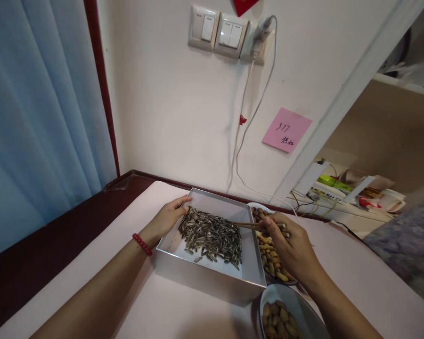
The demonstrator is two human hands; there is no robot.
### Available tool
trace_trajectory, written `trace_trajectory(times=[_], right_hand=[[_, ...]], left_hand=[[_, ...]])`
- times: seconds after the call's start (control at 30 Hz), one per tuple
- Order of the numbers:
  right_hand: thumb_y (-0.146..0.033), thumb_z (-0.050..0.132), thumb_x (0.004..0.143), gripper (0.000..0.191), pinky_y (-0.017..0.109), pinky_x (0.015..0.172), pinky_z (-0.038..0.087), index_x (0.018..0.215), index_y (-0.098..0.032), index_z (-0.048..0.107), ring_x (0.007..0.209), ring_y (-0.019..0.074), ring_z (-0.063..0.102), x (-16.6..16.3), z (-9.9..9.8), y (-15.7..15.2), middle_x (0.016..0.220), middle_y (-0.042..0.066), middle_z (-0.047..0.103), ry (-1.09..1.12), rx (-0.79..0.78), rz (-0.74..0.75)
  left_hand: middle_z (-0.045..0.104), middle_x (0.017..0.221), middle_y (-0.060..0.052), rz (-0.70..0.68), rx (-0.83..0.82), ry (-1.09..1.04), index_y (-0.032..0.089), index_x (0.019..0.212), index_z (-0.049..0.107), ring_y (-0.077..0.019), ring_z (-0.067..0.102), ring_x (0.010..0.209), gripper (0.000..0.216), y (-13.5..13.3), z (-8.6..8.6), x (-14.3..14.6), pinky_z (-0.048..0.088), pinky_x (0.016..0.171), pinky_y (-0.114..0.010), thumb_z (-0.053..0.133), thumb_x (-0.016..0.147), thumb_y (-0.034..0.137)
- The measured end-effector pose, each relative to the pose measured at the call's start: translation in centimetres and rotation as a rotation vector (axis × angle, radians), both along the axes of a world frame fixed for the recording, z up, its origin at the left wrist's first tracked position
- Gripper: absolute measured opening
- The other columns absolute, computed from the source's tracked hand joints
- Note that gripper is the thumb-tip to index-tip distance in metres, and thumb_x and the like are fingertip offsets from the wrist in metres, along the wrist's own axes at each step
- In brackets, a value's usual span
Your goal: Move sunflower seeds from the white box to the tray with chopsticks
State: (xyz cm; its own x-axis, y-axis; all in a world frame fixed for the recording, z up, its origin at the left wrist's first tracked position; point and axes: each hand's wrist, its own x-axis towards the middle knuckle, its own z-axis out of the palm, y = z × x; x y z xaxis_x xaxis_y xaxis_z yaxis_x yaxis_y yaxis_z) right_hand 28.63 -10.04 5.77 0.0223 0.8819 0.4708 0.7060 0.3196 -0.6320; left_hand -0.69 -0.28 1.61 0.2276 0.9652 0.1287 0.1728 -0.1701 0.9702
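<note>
A white box (212,278) without a lid stands on the table, holding a heap of striped sunflower seeds (212,235). My left hand (167,217), with a red bead bracelet at the wrist, grips the box's left wall, fingers over the rim. In my right hand (292,240) is a pair of wooden chopsticks (245,225). Their tips reach over the box to the right edge of the seed heap; whether they pinch a seed is too small to tell. Peanuts (268,256) lie in a dish right of the box, partly hidden by my right hand.
A blue-rimmed bowl (313,315) of brown almond-like nuts stands at the front right. Behind my right hand is another bowl (250,205) with round brown nuts. Cables (237,155) hang down the wall to the table's back edge. A blue curtain (45,117) hangs at left.
</note>
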Motion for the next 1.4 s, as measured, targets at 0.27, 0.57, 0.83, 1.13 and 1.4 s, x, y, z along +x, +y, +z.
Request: trace_trajectory(times=[0.27, 0.57, 0.83, 1.13, 1.4], right_hand=[[-0.047, 0.044, 0.089, 0.032, 0.029, 0.064, 0.044, 0.079, -0.02, 0.058, 0.071, 0.0164, 0.055, -0.5, -0.1, 0.3, 0.075, 0.002, 0.06, 0.007, -0.027, 0.024], [-0.046, 0.044, 0.089, 0.032, 0.028, 0.065, 0.045, 0.078, -0.02, 0.059, 0.071, 0.0162, 0.057, -0.7, -0.5, 0.4, 0.075, 0.002, 0.061, 0.025, -0.006, 0.012], [-0.046, 0.044, 0.089, 0.031, 0.028, 0.066, 0.042, 0.079, -0.021, 0.06, 0.073, 0.0164, 0.056, -0.6, -0.1, 0.3, 0.076, 0.002, 0.061, -0.019, -0.009, 0.019], [-0.047, 0.044, 0.089, 0.033, 0.029, 0.064, 0.044, 0.075, -0.02, 0.058, 0.07, 0.0163, 0.056, -0.9, -1.0, 1.3, 0.075, 0.003, 0.061, -0.008, -0.008, 0.012], [-0.044, 0.047, 0.089, 0.029, 0.028, 0.065, 0.046, 0.082, -0.02, 0.062, 0.073, 0.0164, 0.057, -0.2, 0.3, -1.1, 0.079, 0.002, 0.062, 0.084, 0.015, -0.002]], left_hand=[[0.047, 0.14, -0.004, 0.001, -0.011, -0.004, 0.023, 0.119, 0.061, -0.0231, 0.037, 0.133, 0.043, -0.2, 0.2, 0.0, 0.025, 0.11, -0.035, 0.054, 0.077, 0.033], [0.048, 0.139, -0.003, -0.002, 0.02, -0.003, 0.023, 0.118, 0.062, -0.0226, 0.038, 0.132, 0.043, 0.0, -0.1, 0.0, 0.026, 0.11, -0.036, 0.054, 0.077, 0.032], [0.047, 0.14, -0.006, 0.001, -0.015, 0.013, 0.021, 0.12, 0.06, -0.0232, 0.036, 0.133, 0.046, -0.4, 0.7, 0.2, 0.024, 0.11, -0.036, 0.054, 0.076, 0.033], [0.049, 0.138, -0.004, 0.001, -0.004, -0.004, 0.024, 0.12, 0.061, -0.0237, 0.038, 0.132, 0.044, -0.1, 0.0, -0.1, 0.025, 0.11, -0.037, 0.054, 0.078, 0.033], [0.047, 0.14, -0.006, 0.01, 0.017, 0.021, 0.019, 0.122, 0.06, -0.0244, 0.036, 0.133, 0.048, 0.0, -0.1, -0.1, 0.025, 0.11, -0.037, 0.054, 0.077, 0.034]])
